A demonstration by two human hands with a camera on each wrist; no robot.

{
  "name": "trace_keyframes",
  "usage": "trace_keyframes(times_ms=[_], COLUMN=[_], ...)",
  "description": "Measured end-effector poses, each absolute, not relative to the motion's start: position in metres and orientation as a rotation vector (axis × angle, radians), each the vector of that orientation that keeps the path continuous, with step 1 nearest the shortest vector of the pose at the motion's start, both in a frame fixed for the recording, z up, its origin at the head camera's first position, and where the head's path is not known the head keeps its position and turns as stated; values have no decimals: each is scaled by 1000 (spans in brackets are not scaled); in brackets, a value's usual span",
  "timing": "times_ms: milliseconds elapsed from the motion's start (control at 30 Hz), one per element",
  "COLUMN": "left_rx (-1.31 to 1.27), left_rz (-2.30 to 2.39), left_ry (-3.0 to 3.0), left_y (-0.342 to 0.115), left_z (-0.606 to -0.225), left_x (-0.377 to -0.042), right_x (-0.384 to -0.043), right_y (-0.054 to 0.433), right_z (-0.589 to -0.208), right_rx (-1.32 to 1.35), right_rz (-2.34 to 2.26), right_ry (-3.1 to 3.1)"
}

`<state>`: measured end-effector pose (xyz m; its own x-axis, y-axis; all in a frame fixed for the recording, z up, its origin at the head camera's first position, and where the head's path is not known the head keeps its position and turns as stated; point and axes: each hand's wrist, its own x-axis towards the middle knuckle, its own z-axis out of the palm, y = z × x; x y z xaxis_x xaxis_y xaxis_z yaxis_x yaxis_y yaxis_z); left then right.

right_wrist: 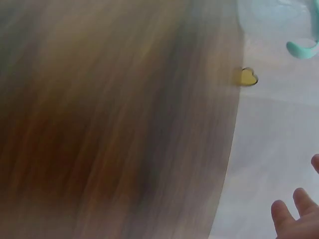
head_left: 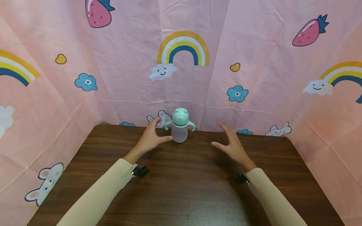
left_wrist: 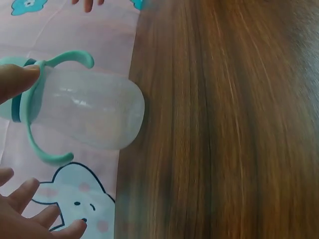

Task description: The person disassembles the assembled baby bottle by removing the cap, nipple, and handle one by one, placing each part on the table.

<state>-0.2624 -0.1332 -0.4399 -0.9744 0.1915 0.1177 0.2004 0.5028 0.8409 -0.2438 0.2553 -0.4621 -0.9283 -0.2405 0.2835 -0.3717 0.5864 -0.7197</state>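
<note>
A baby bottle [head_left: 179,133] with a mint-green lid, two curved side handles and a translucent body stands upright at the back of the table. My left hand [head_left: 150,136] is just left of it, thumb and fingers spread apart, the thumb tip overlapping the bottle's edge in the head view. In the left wrist view the thumb [left_wrist: 17,82] crosses in front of the green collar, and the other fingers [left_wrist: 45,216] are spread near one handle. To the right of the bottle, my right hand [head_left: 232,146] hovers over the table with its thumb and fingers apart, holding nothing.
The dark wood table [head_left: 181,188] ends right behind the bottle at a pink printed cloth [head_left: 135,78]. The cloth also hangs along the left and right sides. Black straps [head_left: 140,171] circle both wrists.
</note>
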Motion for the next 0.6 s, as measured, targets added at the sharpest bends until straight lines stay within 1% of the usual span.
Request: trace_keyframes(times_ms=[267,433,600], left_rx=[-384,-358,-347], left_rz=[-1548,-1551,-1563], left_ry=[-2671,-2690,-2668], left_y=[-117,-110,-102], left_z=[-443,-445,-446], left_x=[-270,-273,-277], right_x=[-258,-265,-272], right_y=[218,193,169], right_z=[-458,-454,-449], right_rx=[370,297,166], right_rz=[1933,2165,2377], right_ry=[-2325,-2166,-1966])
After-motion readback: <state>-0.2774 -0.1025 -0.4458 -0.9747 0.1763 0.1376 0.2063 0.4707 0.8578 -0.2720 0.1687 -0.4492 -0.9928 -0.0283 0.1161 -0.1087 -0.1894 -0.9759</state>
